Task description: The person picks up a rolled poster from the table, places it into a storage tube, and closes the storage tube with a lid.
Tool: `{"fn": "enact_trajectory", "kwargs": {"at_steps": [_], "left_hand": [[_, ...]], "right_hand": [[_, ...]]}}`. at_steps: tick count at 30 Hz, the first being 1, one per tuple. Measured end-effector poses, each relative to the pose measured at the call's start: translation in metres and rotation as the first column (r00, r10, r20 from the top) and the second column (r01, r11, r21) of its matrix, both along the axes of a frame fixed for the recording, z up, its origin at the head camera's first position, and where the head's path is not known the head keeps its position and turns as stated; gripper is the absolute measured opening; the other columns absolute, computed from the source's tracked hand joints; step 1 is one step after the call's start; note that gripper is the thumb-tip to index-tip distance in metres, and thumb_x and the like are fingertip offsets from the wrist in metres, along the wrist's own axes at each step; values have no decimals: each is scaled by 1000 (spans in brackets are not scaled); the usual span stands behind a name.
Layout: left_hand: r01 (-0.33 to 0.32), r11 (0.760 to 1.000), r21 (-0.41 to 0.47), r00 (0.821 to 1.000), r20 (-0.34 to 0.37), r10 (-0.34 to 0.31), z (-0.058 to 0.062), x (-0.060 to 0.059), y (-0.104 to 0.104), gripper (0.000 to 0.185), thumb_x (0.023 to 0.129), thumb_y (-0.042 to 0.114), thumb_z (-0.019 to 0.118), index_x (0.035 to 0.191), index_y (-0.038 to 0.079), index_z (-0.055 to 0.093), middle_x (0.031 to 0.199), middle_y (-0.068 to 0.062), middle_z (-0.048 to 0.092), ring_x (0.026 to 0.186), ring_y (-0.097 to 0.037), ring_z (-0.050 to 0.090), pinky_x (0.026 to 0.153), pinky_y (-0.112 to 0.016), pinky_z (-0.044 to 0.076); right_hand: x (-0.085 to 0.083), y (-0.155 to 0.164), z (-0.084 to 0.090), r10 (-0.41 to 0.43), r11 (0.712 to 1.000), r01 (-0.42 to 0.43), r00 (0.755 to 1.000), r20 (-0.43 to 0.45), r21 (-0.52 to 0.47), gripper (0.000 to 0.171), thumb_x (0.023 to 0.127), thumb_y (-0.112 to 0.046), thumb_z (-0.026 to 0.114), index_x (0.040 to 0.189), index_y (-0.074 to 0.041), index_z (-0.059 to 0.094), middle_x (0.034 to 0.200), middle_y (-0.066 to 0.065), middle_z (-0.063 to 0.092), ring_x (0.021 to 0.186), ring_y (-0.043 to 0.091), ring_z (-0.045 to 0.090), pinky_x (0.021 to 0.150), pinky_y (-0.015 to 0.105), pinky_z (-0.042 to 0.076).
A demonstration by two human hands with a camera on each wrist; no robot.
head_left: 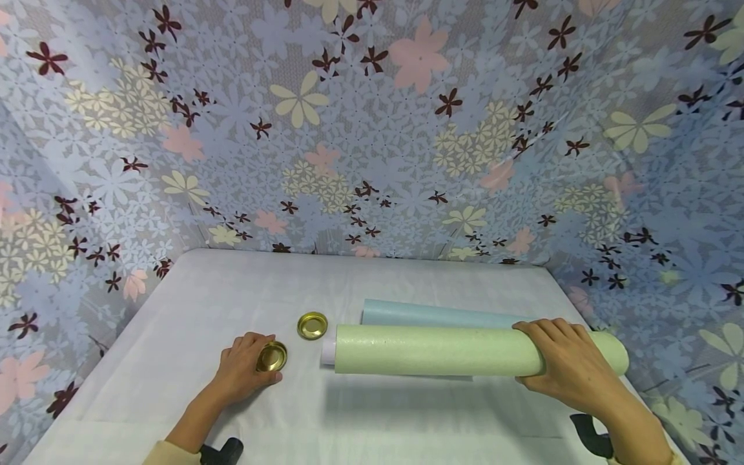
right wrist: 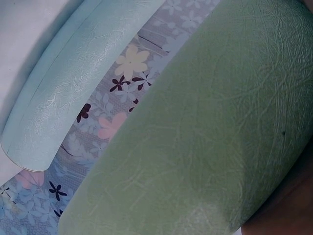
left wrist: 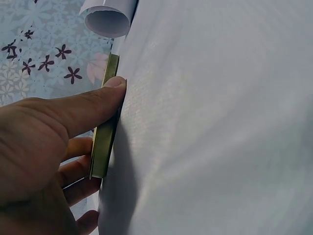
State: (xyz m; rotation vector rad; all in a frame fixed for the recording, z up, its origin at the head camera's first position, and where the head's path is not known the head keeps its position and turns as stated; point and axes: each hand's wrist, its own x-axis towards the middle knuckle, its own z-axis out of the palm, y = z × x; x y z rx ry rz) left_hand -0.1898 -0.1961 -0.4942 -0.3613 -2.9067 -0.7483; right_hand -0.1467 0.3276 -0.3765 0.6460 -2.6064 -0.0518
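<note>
A white cloth covered the table (head_left: 174, 336), and floral fabric (head_left: 372, 129) hung behind it and down both sides, closing the space in. At the left, the left hand (head_left: 244, 368) lay on the cloth with its fingers curled round a gold lid (head_left: 272, 356), which stood tilted on its edge against the cloth. A second gold lid (head_left: 312, 325) lay flat just beyond it, hollow side up, apart from the hand. To the right of the lids a green roll (head_left: 442, 349) lay lengthwise across the table, its white inner layer showing at the left end; a blue roll (head_left: 436, 314) lay just behind it, parallel. The right hand (head_left: 566, 365) gripped the green roll near its right end, fingers wrapped over the top. The left wrist view showed what the head view could not: the thumb (left wrist: 98, 100) pressed on the lid's rim (left wrist: 103, 142), the other fingers curled behind it, the lid seen edge-on against the cloth, and the open end of a roll (left wrist: 108, 17) past it. The right wrist view showed only the green roll's (right wrist: 205, 147) crinkled surface up close, the blue roll (right wrist: 68, 93) beside it with a strip of floral fabric between them; the fingers there were out of view.
</note>
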Motion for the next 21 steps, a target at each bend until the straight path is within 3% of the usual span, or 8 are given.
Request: {"fn": "enact_trajectory", "kwargs": {"at_steps": [21], "left_hand": [[-23,997,75,999,40,20,-1,-2,-1,67,74,28,79,130,4,52,119,-15,50,114,-35,43,89,-55,30]], "right_hand": [[0,1,0,0,1000,0,1000,-11,2,81,46,-38,89,117,-15,58,104,4,64,93,29,57,76,48,40]]}}
